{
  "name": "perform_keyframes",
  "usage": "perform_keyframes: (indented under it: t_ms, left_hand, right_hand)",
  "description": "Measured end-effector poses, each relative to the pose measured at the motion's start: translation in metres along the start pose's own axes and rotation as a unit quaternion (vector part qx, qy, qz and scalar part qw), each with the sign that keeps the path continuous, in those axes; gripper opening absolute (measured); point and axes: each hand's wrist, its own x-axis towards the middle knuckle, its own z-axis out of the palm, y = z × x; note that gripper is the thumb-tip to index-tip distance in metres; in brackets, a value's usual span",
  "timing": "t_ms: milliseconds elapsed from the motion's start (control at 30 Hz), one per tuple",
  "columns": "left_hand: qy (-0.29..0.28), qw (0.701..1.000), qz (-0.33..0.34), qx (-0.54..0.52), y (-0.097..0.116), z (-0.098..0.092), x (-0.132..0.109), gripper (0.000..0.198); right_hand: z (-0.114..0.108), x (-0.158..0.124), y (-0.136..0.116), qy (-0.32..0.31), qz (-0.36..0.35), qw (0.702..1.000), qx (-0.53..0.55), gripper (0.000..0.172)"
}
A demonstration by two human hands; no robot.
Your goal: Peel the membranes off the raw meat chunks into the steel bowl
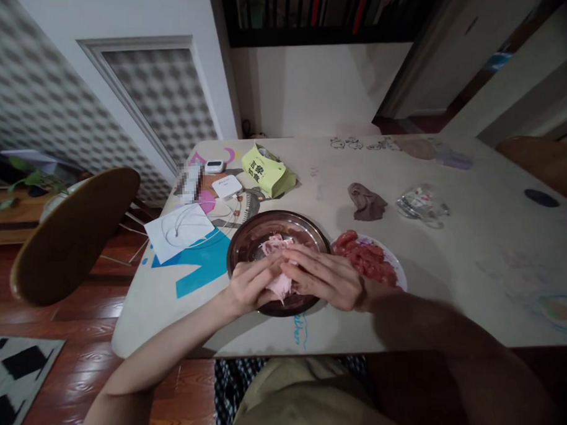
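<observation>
A shiny metal bowl [324, 226] stands near the front edge of the table. Above it, my left hand [249, 287] and my right hand [331, 278] meet with their fingers closed around a pale pink, stringy lump of meat [282, 288]. Part of the lump pokes out below the fingers, and more pink strands show just beyond them. The fingers hide much of it, and its exact kind cannot be made out. Beside the bowl, partly behind my right hand, a white plate [401, 275] carries dark red pieces that look like raw meat [366, 262].
A yellow-green packet [269, 171], a white box with a cable [227, 187] and a small device [214, 166] lie behind the bowl. To the right are a crumpled brown cloth [367, 202] and a clear plastic bag [421, 204]. A wooden chair [75, 238] stands left of the table.
</observation>
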Motion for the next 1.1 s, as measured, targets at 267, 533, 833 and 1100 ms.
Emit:
perform_keyframes:
  t_ms: [267, 533, 833, 1100]
  left_hand:
    - [0.010, 0.984, -0.146, -0.099, 0.000, 0.002, 0.013, 0.031]
    - [0.060, 0.976, -0.154, -0.140, -0.004, 0.003, 0.018, 0.034]
    - [0.062, 0.973, -0.191, -0.117, -0.019, 0.002, 0.019, 0.029]
    - [0.115, 0.925, -0.323, -0.164, -0.015, 0.002, 0.028, 0.023]
  right_hand:
    - [-0.001, 0.013, 0.019, 0.021, 0.024, 0.997, 0.064, 0.040]
    - [-0.008, 0.018, 0.013, 0.050, 0.222, 0.962, 0.148, 0.048]
    - [-0.003, 0.017, 0.023, 0.004, 0.289, 0.932, 0.217, 0.036]
    - [0.002, -0.004, 0.009, 0.122, 0.370, 0.900, 0.197, 0.030]
